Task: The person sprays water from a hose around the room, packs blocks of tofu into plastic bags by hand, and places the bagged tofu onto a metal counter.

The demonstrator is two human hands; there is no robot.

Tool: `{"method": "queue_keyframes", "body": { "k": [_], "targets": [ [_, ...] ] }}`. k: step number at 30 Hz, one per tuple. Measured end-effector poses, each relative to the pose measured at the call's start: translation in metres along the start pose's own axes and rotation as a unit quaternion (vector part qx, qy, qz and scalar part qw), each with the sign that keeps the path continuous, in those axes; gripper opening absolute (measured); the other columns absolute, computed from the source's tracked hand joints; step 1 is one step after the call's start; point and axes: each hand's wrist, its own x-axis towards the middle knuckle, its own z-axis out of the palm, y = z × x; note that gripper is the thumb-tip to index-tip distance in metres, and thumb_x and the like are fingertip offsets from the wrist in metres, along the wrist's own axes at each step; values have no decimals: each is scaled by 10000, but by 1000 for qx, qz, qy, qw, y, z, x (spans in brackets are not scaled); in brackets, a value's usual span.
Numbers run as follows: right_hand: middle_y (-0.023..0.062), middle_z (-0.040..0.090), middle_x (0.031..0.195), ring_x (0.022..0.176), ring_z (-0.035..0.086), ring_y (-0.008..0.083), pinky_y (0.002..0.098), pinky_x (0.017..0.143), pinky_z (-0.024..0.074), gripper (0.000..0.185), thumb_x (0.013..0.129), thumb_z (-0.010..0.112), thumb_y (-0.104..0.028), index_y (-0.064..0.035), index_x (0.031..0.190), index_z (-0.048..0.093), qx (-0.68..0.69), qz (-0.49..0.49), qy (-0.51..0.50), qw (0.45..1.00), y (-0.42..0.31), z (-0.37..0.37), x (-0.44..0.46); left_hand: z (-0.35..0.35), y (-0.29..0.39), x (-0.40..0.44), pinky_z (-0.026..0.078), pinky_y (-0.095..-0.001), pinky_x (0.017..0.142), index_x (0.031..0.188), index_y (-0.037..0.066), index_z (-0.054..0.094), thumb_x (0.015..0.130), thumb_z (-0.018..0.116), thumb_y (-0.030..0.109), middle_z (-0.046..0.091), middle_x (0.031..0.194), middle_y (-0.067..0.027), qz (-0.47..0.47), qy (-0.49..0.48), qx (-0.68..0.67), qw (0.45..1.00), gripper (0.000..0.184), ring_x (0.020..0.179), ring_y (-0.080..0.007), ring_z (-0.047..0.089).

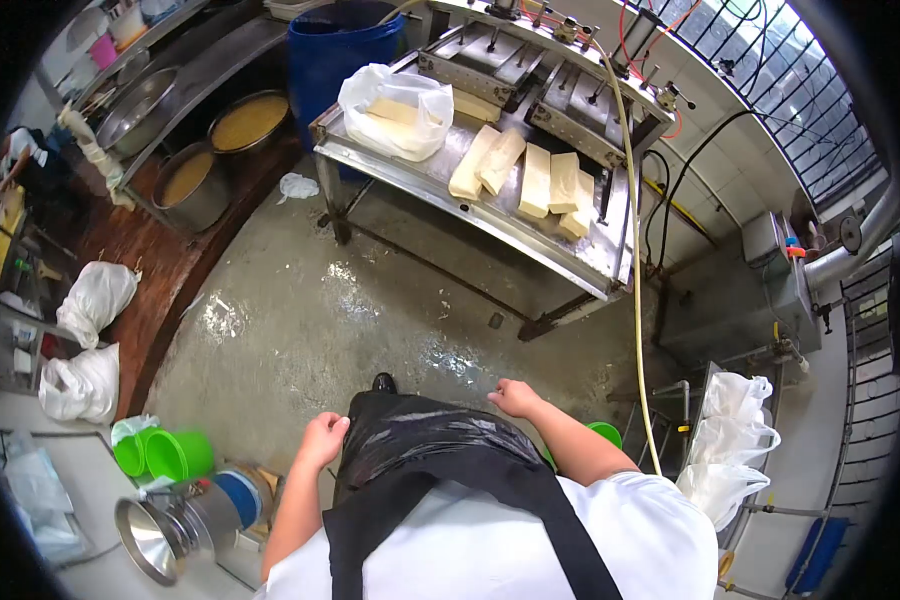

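Note:
My left hand (323, 438) hangs beside the dark apron (410, 430), its fingers curled in and nothing visible in them. On the other side, my right hand (513, 397) is also loosely closed, with no object showing. Neither touches the metal table (420, 178) ahead. Several long pale-yellow blocks (535, 180), which look like pressed tofu, lie there, some leaning on one another. At the table's left end, a white plastic bag (398, 110) holds more pale blocks. Behind them stand metal presses (580, 120) with screw rods.
A blue barrel (335, 55) stands left of the table. Pots of yellowish contents (250, 122) sit farther left. Green buckets (180, 455) and a steel funnel-topped machine (175, 535) are at lower left. A hose (632, 250) hangs at the right, near white bags (730, 440). The floor (300, 280) looks wet.

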Motion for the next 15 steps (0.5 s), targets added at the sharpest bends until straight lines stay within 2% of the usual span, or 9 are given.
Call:
{"method": "queue_keyframes", "body": {
  "k": [3,6,8,9,13,15],
  "targets": [
    [210,733,1168,1133,682,396,470,975,539,531,938,688,-463,-28,1243,682,12,-1,33,999,-41,-48,32,-53,19,60,556,-432,887,1153,-24,698,978,668,341,749,1068,-225,29,-18,46,998,406,984,-350,724],
    [222,733,1147,1095,696,399,465,951,550,454,952,683,-431,-32,1167,714,113,13,146,983,-65,-103,73,-104,53,117,549,-449,935,1176,-32,689,981,661,352,731,1117,-254,41,-33,74,996,431,1065,-374,709],
    [211,742,1118,1069,713,358,439,932,555,444,943,712,-407,-29,1176,710,189,64,190,961,-85,-146,94,-132,60,158,540,-456,959,1184,-41,685,979,663,354,717,1149,-269,93,14,159,983,445,1108,-390,691],
    [200,745,1115,1057,718,341,432,927,556,424,948,709,-387,-24,1167,709,181,69,223,955,-91,-166,108,-142,75,170,535,-464,971,1183,-51,681,978,663,359,712,1153,-278,95,31,162,982,458,1115,-404,682],
    [266,719,1135,1098,693,400,454,945,543,565,928,719,-384,28,1298,609,237,80,320,914,-124,-246,159,-158,115,224,539,-463,964,1198,-43,678,974,665,369,713,1157,-270,90,37,149,984,469,1104,-408,685],
    [301,691,1168,1128,667,432,476,970,524,660,908,722,-412,63,1337,561,240,70,383,889,-121,-275,207,-152,133,248,546,-458,957,1233,-33,672,972,674,373,714,1181,-260,71,-14,144,987,482,1091,-397,698]
  ]
}}
